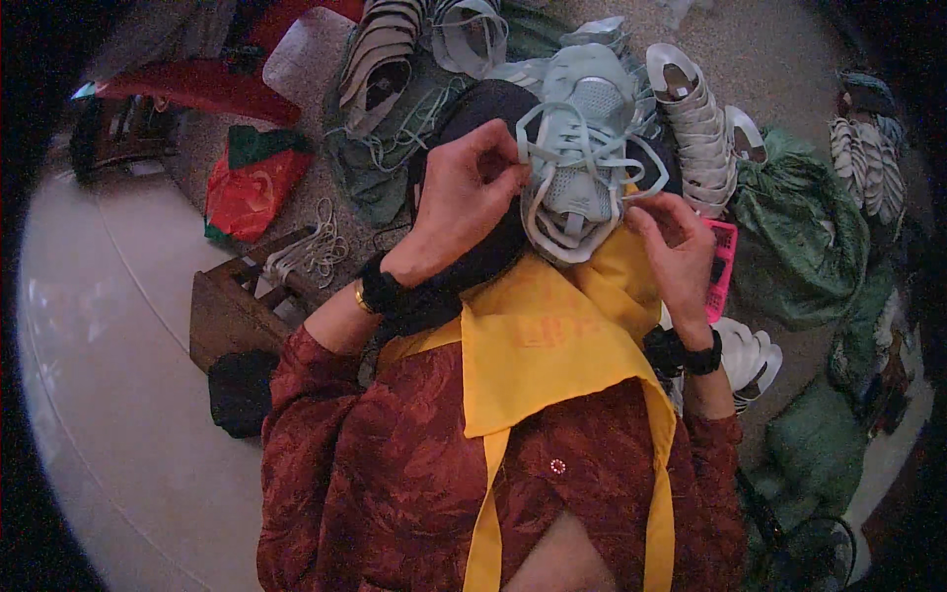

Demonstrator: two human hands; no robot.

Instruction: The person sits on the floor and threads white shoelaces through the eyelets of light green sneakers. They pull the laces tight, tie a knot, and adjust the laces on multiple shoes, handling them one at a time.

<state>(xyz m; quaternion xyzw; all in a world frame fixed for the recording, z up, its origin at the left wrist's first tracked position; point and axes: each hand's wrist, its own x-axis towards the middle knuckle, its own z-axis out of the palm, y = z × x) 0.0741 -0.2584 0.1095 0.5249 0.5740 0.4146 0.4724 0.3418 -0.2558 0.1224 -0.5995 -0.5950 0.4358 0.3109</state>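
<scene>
A pale blue-grey sneaker upper (587,94) rests on my lap, its heel opening toward me and its toe pointing away. A light shoelace (564,143) crosses its front and loops out on both sides. My left hand (456,195) is closed in a pinch at the lace on the upper's left side. Over on the right, the thumb and fingers of my right hand (679,255) pinch the lace beside the heel opening. A yellow apron (552,360) lies beneath, over my lap.
Stacked white shoe uppers (695,143) stand to the right, by a green sack (804,232) and a pink basket (723,266). At the left are a wooden stool (232,321) with a bundle of laces (316,247) and a red bag (254,187). Striped uppers (380,59) lie farther off.
</scene>
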